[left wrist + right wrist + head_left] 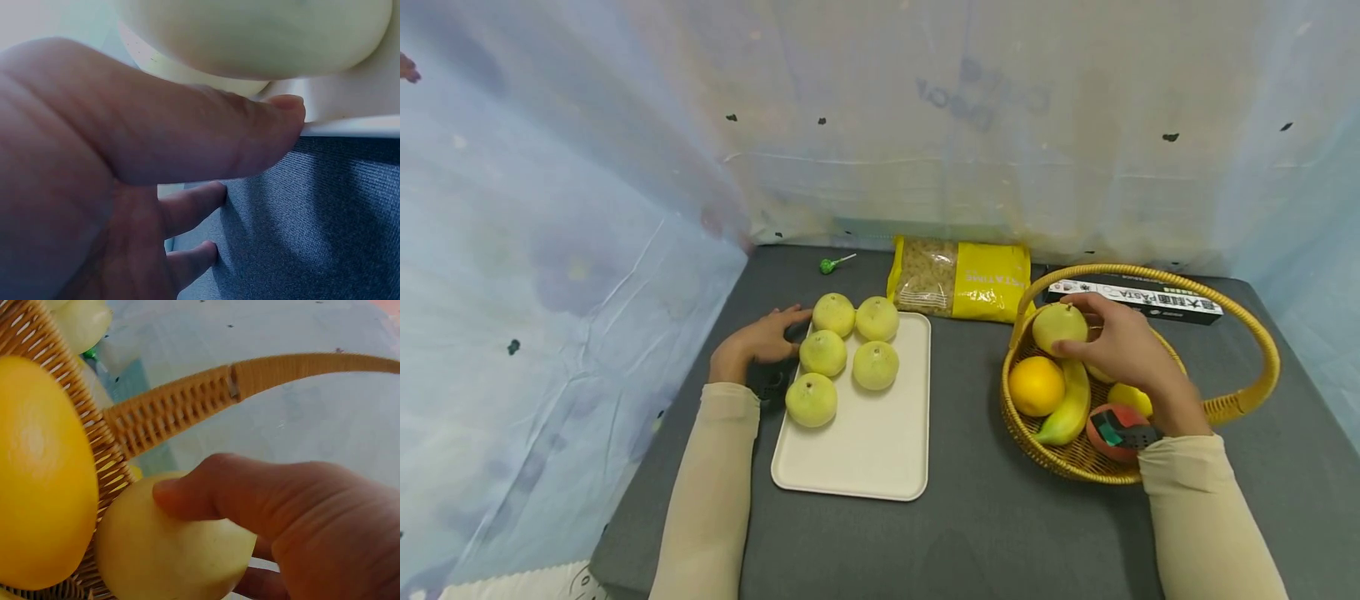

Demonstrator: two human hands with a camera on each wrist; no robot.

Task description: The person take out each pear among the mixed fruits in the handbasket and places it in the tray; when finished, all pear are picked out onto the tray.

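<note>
My right hand [1123, 346] grips a round yellow-green fruit [1060, 329] with a short stem, over the far left part of a wicker basket [1026, 446]. Its thumb lies across the fruit in the right wrist view. Inside the basket sit an orange [1037, 387], a yellow-green banana [1070, 406], a red fruit [1112, 425] partly covered by the wrist, and a yellow fruit [1130, 400]. At the left edge of a white tray [880, 454], my left hand [765, 337] rests with fingers spread and thumb at the rim. Several similar yellow-green fruits [876, 365] lie on the tray.
Behind the tray lies a yellow pasta bag [992, 279], with a green lollipop [828, 266] to its left. A black and white pasta box [1138, 297] lies behind the basket. The tall basket handle [1266, 358] arches beside my right hand. A curtain hangs along the table's back.
</note>
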